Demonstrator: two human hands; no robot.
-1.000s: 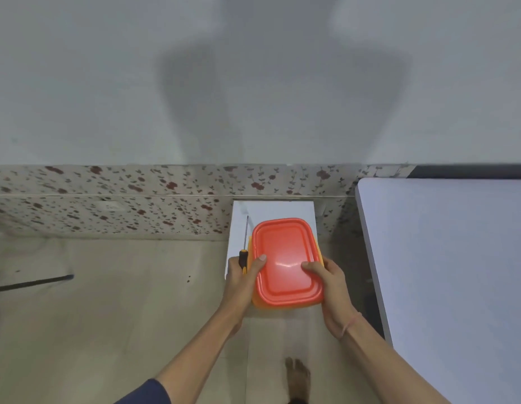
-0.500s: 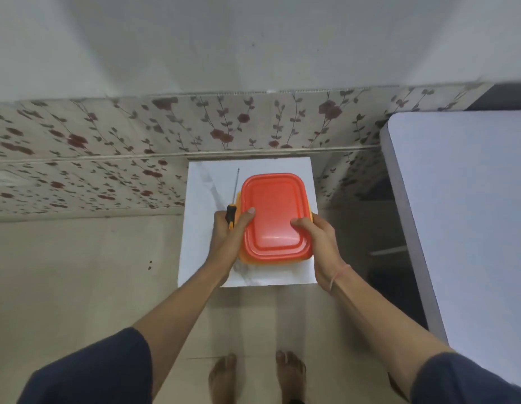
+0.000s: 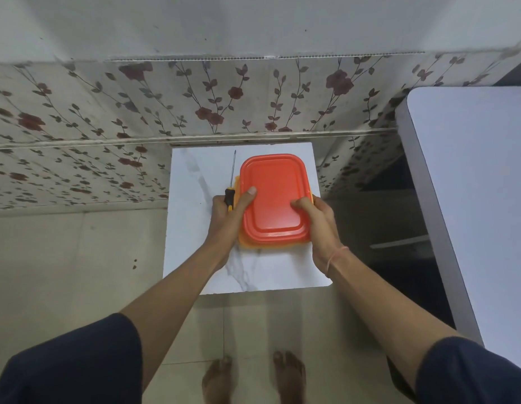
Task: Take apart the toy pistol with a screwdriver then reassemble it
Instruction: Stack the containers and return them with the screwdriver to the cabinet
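In the head view the pistol was unseen, likely inside the light, stiff, slick box (image 3: 274, 199) over the surface (image 3: 192, 228), left grip (image 3: 224, 220) pinching its left rim plus screwdriver (image 3: 230, 188), right grip (image 3: 319, 223) clamping its right rim, sensible holds.

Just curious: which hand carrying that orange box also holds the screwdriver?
The left hand: its fingers also wrap the screwdriver beside the lidded box; the right hand grips only the box.

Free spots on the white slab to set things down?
Bare: white slab strip left of the screwdriver; near band between orange box and front edge. Crowded: centre-right, under the box, left hand and right hand.
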